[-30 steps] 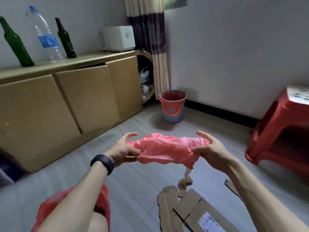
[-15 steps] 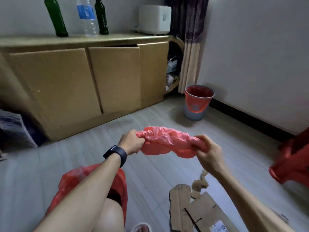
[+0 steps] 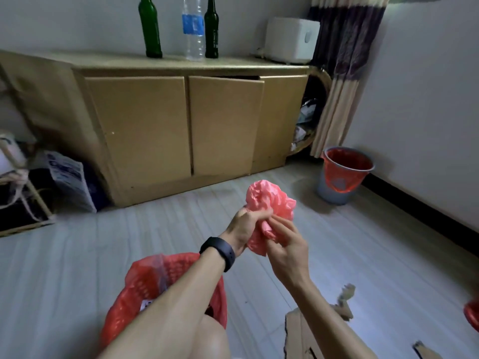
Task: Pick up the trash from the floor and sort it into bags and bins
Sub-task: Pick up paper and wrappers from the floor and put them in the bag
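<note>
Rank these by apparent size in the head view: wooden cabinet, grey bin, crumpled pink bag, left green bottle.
1. wooden cabinet
2. grey bin and crumpled pink bag: they look about alike, and the bag is nearer the camera, so I won't rank them.
3. left green bottle, its top cut off by the frame

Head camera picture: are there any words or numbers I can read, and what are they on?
Nothing here can be read.
The blue label on the plastic bottle: too blurred.
Print on the white bag beside the cabinet: too blurred.
The white label inside the red bag: too small.
</note>
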A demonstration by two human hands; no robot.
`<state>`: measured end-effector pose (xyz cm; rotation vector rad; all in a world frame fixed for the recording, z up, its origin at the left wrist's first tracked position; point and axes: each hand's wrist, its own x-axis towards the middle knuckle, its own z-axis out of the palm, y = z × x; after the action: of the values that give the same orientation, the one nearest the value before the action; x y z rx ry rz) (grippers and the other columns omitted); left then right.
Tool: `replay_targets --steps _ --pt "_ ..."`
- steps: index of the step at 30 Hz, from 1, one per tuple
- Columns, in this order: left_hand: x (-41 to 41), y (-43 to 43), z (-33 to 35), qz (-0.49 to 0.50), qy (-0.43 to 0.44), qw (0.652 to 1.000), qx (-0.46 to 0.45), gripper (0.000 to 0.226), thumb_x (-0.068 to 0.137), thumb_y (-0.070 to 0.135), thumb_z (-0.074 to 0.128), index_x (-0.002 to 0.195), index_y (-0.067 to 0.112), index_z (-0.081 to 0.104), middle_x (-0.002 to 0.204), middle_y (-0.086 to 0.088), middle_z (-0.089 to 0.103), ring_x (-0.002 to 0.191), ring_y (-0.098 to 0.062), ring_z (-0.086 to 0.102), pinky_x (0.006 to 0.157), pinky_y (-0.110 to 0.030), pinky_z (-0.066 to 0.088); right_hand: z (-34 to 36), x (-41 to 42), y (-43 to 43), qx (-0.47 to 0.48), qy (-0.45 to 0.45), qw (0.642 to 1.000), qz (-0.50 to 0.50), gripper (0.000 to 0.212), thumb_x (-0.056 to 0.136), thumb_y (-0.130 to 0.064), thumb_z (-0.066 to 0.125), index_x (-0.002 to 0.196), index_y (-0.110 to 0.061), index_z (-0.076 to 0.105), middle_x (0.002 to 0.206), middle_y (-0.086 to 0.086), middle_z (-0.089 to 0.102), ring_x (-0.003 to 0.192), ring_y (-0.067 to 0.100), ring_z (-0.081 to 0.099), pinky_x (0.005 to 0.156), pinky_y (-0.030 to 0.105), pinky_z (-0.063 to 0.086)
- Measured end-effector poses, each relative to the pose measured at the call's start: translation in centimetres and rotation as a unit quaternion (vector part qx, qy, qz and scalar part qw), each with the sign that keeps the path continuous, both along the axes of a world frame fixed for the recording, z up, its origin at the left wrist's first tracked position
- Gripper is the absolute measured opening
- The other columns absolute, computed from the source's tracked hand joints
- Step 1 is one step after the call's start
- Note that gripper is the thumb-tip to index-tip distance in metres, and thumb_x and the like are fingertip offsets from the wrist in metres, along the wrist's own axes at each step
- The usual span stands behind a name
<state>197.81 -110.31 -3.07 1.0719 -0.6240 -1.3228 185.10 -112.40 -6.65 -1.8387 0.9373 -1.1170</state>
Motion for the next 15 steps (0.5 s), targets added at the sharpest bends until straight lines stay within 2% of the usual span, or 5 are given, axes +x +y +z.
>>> replay_targets --steps 5,8,11,13,15 --pt "5.8 2.0 -3.4 0.162 -0.171 0.970 0.054 0.052 0.078 -0.019 0.044 0.104 0.021 0.066 0.081 -0.014 0.062 0.059 -0.024 0.056 0.049 -0.033 0.048 -2.5 -1.9 0.4 0.115 0.072 0.983 0.127 0.023 0.087 -0.009 0.071 0.088 -0.029 0.082 0.118 -0.018 0.069 0.116 -0.002 0.061 0.090 0.025 0.053" --pt "10.4 7.2 -8.1 0.220 -0.402 0.874 0.160 0.048 0.070 -0.013 0.042 0.084 0.024 0.070 0.080 -0.004 0.071 0.083 -0.027 0.066 0.067 -0.027 0.049 -5.6 -2.3 0.7 0.173 0.101 0.975 0.100 0.013 0.088 -0.013 0.073 0.086 -0.023 0.081 0.115 -0.013 0.070 0.099 0.000 0.069 0.080 0.017 0.054" --pt "12.2 12.6 -11.8 0.199 -0.560 0.786 0.173 0.048 0.073 -0.009 0.049 0.094 0.025 0.077 0.112 0.001 0.073 0.113 -0.020 0.064 0.088 -0.015 0.045 -8.2 -0.9 1.3 0.205 0.173 0.958 0.102 0.005 0.089 -0.024 0.073 0.090 -0.026 0.077 0.103 -0.014 0.075 0.087 -0.006 0.069 0.081 0.018 0.055" --pt "11.6 15.0 -13.9 0.143 -0.642 0.742 0.125 0.047 0.073 -0.003 0.048 0.095 0.028 0.076 0.125 0.013 0.066 0.114 -0.011 0.061 0.091 -0.012 0.043 -9.4 0.6 1.8 0.192 0.234 0.945 0.126 0.005 0.090 -0.034 0.070 0.092 -0.033 0.074 0.100 -0.019 0.074 0.086 -0.011 0.066 0.082 0.018 0.053" --pt "10.0 17.0 -16.2 0.073 -0.704 0.702 0.080 0.049 0.065 0.004 0.041 0.091 0.031 0.073 0.129 0.015 0.062 0.100 -0.017 0.067 0.076 -0.027 0.057 -10.5 2.3 2.7 0.187 0.268 0.933 0.152 0.016 0.090 -0.042 0.067 0.103 -0.034 0.071 0.106 -0.021 0.071 0.090 -0.009 0.066 0.077 0.014 0.050"
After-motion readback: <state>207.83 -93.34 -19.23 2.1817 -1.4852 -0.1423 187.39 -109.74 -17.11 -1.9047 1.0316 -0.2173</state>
